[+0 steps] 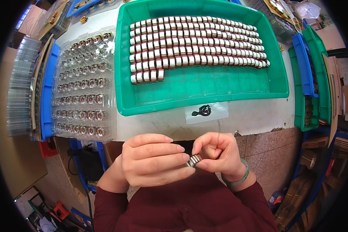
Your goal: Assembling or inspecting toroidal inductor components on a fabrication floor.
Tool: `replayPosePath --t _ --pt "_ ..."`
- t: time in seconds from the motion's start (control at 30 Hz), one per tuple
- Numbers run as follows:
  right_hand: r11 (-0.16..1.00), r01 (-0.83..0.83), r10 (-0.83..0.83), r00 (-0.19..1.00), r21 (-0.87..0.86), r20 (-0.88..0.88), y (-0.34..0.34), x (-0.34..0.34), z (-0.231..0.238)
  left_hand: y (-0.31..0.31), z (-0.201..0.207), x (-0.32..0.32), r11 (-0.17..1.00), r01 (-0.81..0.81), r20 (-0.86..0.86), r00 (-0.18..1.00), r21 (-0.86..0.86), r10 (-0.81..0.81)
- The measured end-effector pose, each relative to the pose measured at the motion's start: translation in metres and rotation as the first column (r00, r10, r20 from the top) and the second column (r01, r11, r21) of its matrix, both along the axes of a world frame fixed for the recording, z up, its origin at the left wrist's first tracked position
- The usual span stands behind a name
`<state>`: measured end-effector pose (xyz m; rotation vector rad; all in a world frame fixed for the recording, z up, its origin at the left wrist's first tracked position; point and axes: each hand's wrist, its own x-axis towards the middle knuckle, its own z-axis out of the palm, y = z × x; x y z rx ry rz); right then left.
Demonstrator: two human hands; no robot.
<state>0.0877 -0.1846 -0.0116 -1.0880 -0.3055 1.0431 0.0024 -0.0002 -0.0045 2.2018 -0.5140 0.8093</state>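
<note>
Close in front of my body, both hands meet around a small wire-wound coil point(194, 159) with pale and reddish-brown bands. My right hand point(219, 152) pinches its right side between thumb and bent fingers. From the left, my left hand point(152, 160) lays its fingertips on the coil's other side; its thumb is hidden behind the fingers. Beyond the hands stands a green bin point(170, 101) with several rows of white-topped coils point(197, 50); the nearest row is short and sits at the left.
A clear blister tray point(109, 87) of copper-wound ring coils lies left of the bin. Small black pieces rest on a white paper point(216, 113) at the table's front edge. Blue crates point(46, 96) flank the left side, blue and green bins point(306, 69) the right.
</note>
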Motion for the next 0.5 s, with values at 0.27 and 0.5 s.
replayPosePath --t 0.27,0.5 --pt "0.970 0.173 -0.242 0.687 0.170 0.685 0.005 -0.001 0.002 -0.009 0.001 -0.007 0.929 -0.092 -0.154 0.987 -0.359 0.038" --pt "0.935 0.205 -0.355 0.548 0.290 0.757 0.011 -0.002 -0.005 -0.014 0.004 -0.006 0.955 -0.143 -0.130 0.985 -0.260 0.112"
